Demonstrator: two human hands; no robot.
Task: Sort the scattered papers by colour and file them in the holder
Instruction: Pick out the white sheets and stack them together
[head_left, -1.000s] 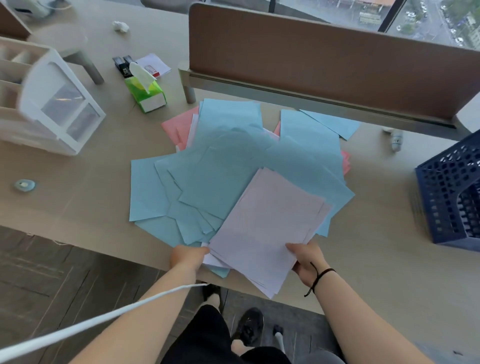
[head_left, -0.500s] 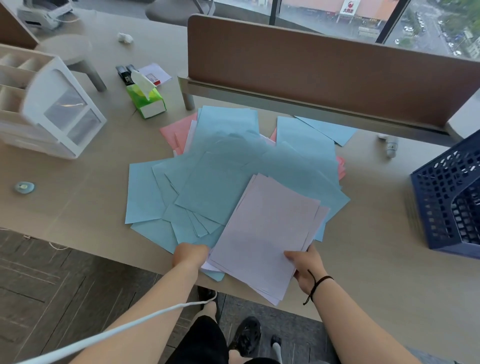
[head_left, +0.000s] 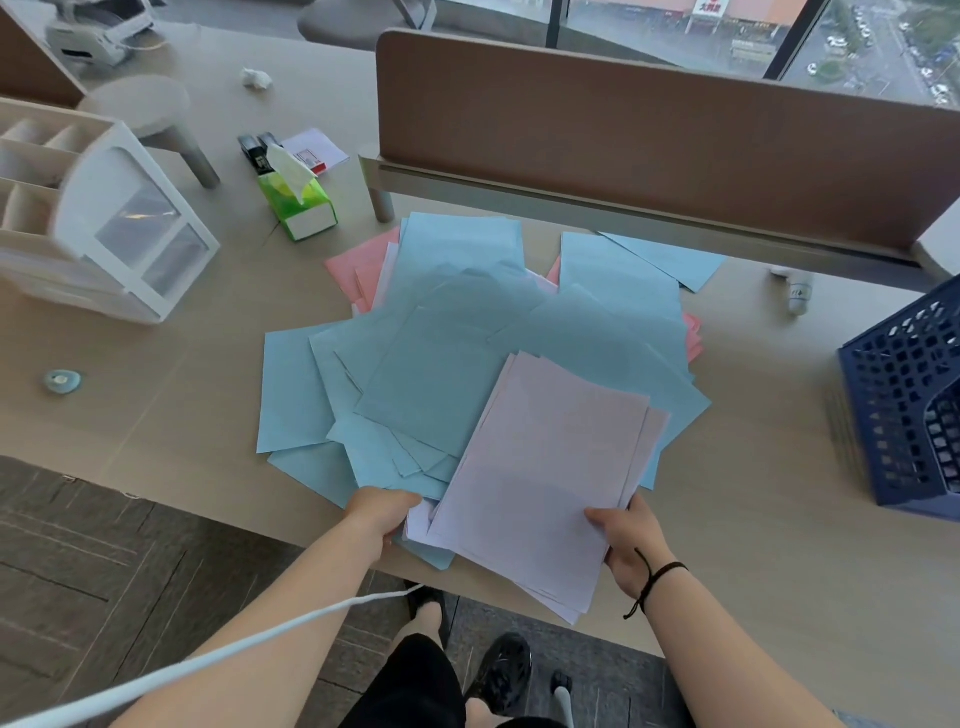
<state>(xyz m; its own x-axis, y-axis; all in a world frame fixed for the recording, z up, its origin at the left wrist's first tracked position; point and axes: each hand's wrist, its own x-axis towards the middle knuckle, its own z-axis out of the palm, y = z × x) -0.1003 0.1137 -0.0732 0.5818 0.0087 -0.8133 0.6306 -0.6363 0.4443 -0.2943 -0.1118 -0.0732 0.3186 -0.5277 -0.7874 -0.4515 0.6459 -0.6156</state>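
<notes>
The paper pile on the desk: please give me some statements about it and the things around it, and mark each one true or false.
1. Both hands hold the pale lilac stack at its near edge. True: the left hand is at its left corner, the right hand at its right.
2. The lilac stack lies under the blue sheets. False: it lies on top of them.
3. Pink sheets show at the far left of the pile. True.
4. The dark blue holder stands left of the pile. False: it stands on the right.
5. The green tissue box rests on the papers. False: it stands apart, on the desk.
</notes>
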